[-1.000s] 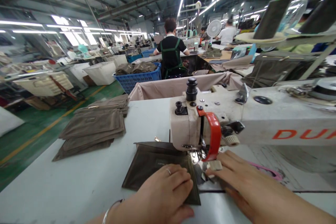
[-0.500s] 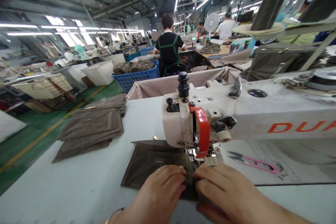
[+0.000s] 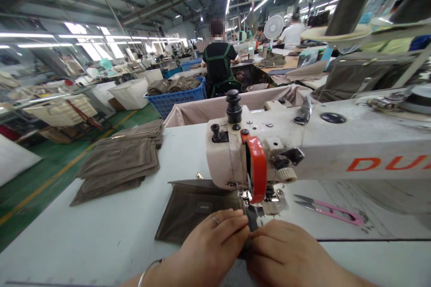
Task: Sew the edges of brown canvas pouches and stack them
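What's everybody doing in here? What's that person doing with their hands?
A person is working at a white industrial sewing machine. Their left hand and right hand hold an olive-brown fabric piece beside the machine's presser foot. Pink-handled thread snips lie to the right, and a pile of similar fabric pieces sits on the table to the left. A co-worker in a green apron is farther off.

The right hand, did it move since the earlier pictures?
Yes, the right hand moved left, toward the left hand, judged against the sewing machine's presser foot.
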A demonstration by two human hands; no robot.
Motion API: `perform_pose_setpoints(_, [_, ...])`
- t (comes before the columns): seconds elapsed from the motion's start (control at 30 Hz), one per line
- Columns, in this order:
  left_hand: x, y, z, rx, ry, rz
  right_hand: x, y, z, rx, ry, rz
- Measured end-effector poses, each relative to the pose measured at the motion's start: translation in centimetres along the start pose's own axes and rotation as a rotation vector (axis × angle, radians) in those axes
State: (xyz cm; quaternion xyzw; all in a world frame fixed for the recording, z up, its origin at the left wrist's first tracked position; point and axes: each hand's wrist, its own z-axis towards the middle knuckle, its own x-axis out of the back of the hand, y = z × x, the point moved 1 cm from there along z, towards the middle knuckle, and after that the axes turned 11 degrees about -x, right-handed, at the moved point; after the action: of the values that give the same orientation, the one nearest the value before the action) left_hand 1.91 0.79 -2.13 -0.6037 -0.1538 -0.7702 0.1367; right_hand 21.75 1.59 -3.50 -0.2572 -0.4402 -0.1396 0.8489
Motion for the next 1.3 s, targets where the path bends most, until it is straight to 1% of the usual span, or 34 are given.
perform_pose_setpoints(0.1, [0.9, -0.4, 0.5, -0.013, 0.015, -0.016, -0.1, 0.1, 0.1, -0.018, 0.01, 0.101])
perform_pose_setpoints(0.23, [1.8, -1.3, 1.4, 0.002, 0.03, -0.025, -0.3, 0.3, 0.2, -0.078, 0.023, 0.107])
perform_pose_setpoints(0.37, [1.7, -1.7, 1.6, 0.032, 0.051, -0.035, 0.2, 0.4, 0.2, -0.106, 0.011, 0.098])
perform_pose_setpoints(0.5, [1.5, -1.3, 0.9, 0.061, 0.13, -0.033, 1.2, 0.3, 0.5, -0.191, -0.072, 0.116])
perform_pose_setpoints(0.57, [1.5, -1.0, 0.6, 0.044, 0.154, -0.062, 1.5, 0.3, 0.5, -0.195, -0.069, 0.131])
perform_pose_setpoints(0.7, [1.8, -0.9, 0.7, 0.01, 0.138, -0.11, 1.8, 0.3, 0.5, -0.188, -0.081, 0.152])
perform_pose_setpoints(0.9, [1.9, -0.9, 1.0, 0.033, 0.109, -0.12, 2.6, 0.7, 0.7, -0.199, -0.142, 0.211])
perform_pose_setpoints(1.03, [1.6, -0.9, 0.8, 0.028, 0.102, -0.12, 3.0, 1.0, 0.6, -0.232, -0.142, 0.254])
perform_pose_setpoints(1.2, [1.2, -0.9, 0.3, 0.046, 0.115, -0.105, 3.0, 0.9, 0.6, -0.217, -0.13, 0.236])
perform_pose_setpoints(1.3, [1.4, -0.8, 0.4, 0.036, 0.105, -0.095, 2.9, 0.8, 0.8, -0.213, -0.134, 0.228])
